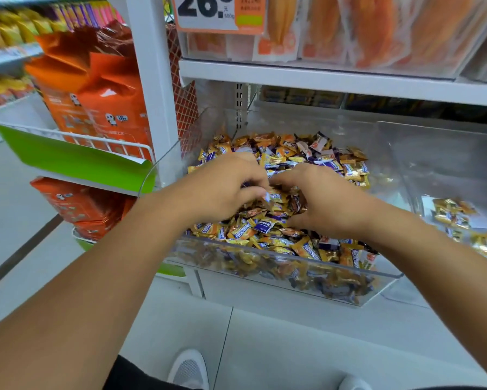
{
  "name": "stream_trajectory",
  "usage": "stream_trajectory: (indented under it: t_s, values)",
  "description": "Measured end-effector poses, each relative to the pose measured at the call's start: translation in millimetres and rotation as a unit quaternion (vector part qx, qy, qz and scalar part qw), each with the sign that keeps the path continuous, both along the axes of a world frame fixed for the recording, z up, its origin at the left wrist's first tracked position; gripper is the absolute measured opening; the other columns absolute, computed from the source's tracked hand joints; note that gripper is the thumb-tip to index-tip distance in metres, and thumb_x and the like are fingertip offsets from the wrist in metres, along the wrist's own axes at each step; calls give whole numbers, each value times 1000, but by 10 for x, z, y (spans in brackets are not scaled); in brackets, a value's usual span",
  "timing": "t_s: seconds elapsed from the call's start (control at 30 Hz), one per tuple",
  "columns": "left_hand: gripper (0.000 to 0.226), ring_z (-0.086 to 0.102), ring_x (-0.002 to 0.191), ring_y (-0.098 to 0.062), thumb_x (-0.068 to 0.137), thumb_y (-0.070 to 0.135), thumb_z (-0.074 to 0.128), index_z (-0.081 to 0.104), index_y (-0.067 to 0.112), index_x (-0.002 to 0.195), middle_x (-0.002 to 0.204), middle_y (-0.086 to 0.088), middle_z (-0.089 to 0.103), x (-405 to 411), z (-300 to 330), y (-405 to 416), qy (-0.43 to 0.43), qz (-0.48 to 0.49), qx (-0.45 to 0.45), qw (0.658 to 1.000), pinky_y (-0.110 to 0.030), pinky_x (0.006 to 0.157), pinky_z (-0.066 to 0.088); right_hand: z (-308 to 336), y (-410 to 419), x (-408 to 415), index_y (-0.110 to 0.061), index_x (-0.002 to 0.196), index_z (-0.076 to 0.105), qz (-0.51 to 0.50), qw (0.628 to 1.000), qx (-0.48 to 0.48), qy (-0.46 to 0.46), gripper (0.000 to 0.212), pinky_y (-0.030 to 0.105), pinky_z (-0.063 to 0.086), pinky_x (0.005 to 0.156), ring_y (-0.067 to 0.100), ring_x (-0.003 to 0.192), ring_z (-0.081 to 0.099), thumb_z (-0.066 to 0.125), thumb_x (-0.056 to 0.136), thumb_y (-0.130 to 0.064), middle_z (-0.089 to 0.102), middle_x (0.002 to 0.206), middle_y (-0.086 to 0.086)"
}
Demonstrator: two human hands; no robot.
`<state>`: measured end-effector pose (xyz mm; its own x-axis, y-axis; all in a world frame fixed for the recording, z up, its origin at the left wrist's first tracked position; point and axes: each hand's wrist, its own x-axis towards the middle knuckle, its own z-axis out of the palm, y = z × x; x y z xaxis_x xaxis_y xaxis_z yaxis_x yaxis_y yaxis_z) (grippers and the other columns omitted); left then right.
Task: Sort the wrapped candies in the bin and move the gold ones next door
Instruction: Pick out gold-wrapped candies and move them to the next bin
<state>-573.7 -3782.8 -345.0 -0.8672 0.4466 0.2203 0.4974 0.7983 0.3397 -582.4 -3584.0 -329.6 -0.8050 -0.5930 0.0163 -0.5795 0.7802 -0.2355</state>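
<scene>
With both arms extended, I see my left hand (225,190) and right hand (325,202) curled, fingertips nearly meeting, each pinching wrapped candies (276,198) atop the pile. Hands rest inside the clear bin (278,270). Gold candies (456,218) lie in the adjacent bin (433,164), right. Beyond: white shelf (321,78), price tag (219,14), orange bags (96,88).

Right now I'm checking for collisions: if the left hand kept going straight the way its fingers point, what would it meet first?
Probably the right hand. The left hand points rightward across the candy pile, their fingertips nearly meeting, though depth is unclear.
</scene>
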Motion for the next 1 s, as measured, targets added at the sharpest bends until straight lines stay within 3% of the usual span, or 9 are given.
stream_trajectory:
  t_s: [0.07,0.17,0.3,0.47,0.6,0.7,0.77,0.87,1.0]
  values:
    - [11,54,83,-10,95,24,62,67,21,86,91,9,54,50,96,-114,38,43,50,997,-30,75,42,-37,-55,-12,-19,127,62,-5,1000,12,2,56,44,50,87,26,102,57,84,77,-30,59,110,6]
    - [24,57,75,-15,85,31,54,59,10,74,80,-1,59,141,179,-203,88,160,135,974,-32,67,41,-111,-137,-21,-13,100,64,-5,999,14,47,23,38,48,72,28,90,57,74,88,-29,54,100,6]
    - [28,74,75,-13,91,15,55,47,4,66,74,-7,67,174,143,-106,-36,233,292,927,-39,72,60,-154,-137,-51,-11,87,65,-12,996,9,84,10,42,52,68,28,78,55,57,93,-11,51,93,6]
    - [25,76,83,-31,90,0,44,43,9,67,80,-20,70,164,212,139,-256,222,610,716,-32,64,63,-48,-24,-45,-13,88,64,-61,993,-78,62,19,35,51,64,16,69,60,52,101,-20,61,76,-1]
    - [23,74,70,-27,89,-1,47,44,9,68,81,-21,69,129,210,115,-290,224,648,667,-23,47,56,163,67,-39,-6,94,67,-194,894,-371,-163,21,18,45,49,4,55,59,50,103,-15,63,71,1]
    - [24,66,62,-17,85,-8,46,58,2,66,74,-13,66,115,209,104,-303,215,638,674,-19,46,54,153,30,6,-4,102,73,-264,746,-473,-387,20,23,51,48,16,58,62,54,100,-12,62,65,5]
    - [23,59,56,-13,82,-13,44,57,6,79,74,-8,59,119,205,98,-298,215,620,693,-20,46,53,96,-9,-4,-5,95,74,-272,737,-467,-406,21,22,47,44,15,57,59,56,98,-17,62,69,5]
    - [39,49,54,-13,82,-15,39,56,16,98,74,-5,47,141,189,28,-285,227,542,758,-26,48,53,73,-82,4,-11,87,73,-221,835,-381,-330,28,24,39,47,13,56,48,68,90,-38,58,76,1]
    - [16,47,55,-15,83,3,63,64,18,81,59,3,45,241,212,-107,-230,243,306,891,-37,54,57,66,-162,97,-16,99,74,-93,978,-123,-143,59,34,55,74,13,79,64,84,62,-62,70,87,-1]
